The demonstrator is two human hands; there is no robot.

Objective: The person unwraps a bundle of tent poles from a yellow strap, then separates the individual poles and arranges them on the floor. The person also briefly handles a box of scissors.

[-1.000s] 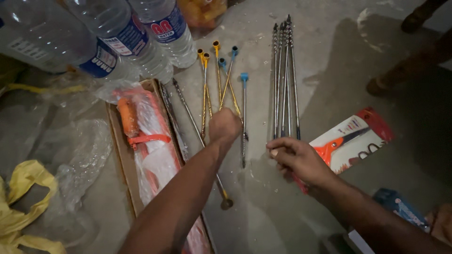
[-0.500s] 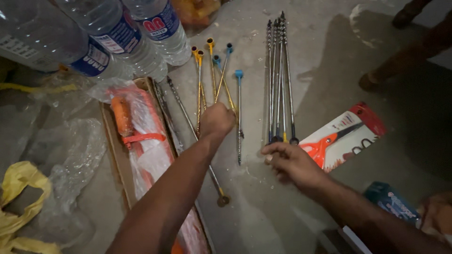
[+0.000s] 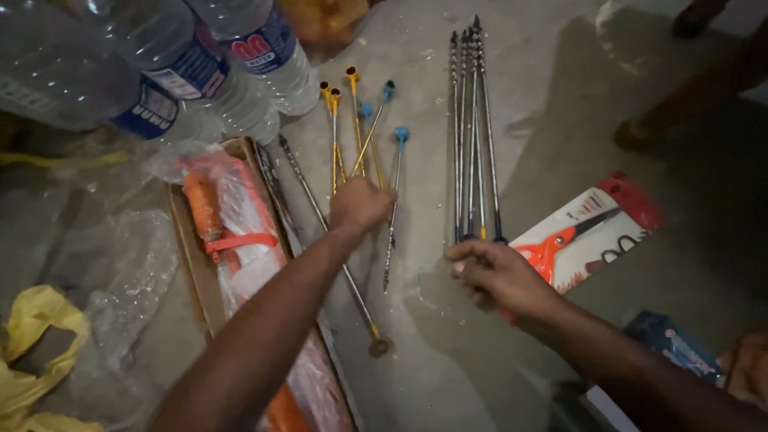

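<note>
Left hand [image 3: 362, 204]: closed in a fist over the lower ends of the yellow and blue-tipped rods [image 3: 352, 128]; the grip is pressed together on that bunch, knuckles up; it has slid a little toward the rods' lower ends over the last second, and the rods have stayed fanned on the floor
Right hand [image 3: 492, 272]: fingers curled about the lower ends of the long dark rods [image 3: 474, 128]; the grip pinches the bundle near its base; the hand has crept up to the ends since a second ago, so both bunches are now held at once
Yellow and blue-tipped rods: lying on the concrete floor [image 3: 448, 384], tips spread apart toward the bottles, lower ends gathered under the left fist
Long dark rods: lying close together and nearly parallel, pointed ends away from the person
Single long rod [image 3: 332, 240]: lies slanted beside the left forearm, its ringed end near the person; touched by neither hand as far as shows
Cardboard box [image 3: 188, 248]: just left of the left arm; holds an orange tool in clear wrap [image 3: 232, 232]
Water bottles [image 3: 200, 72]: on their sides, at the far left
Carded orange cutter [image 3: 584, 232]: just beyond the right hand
Yellow bag [image 3: 36, 344]: at the near left edge
</note>
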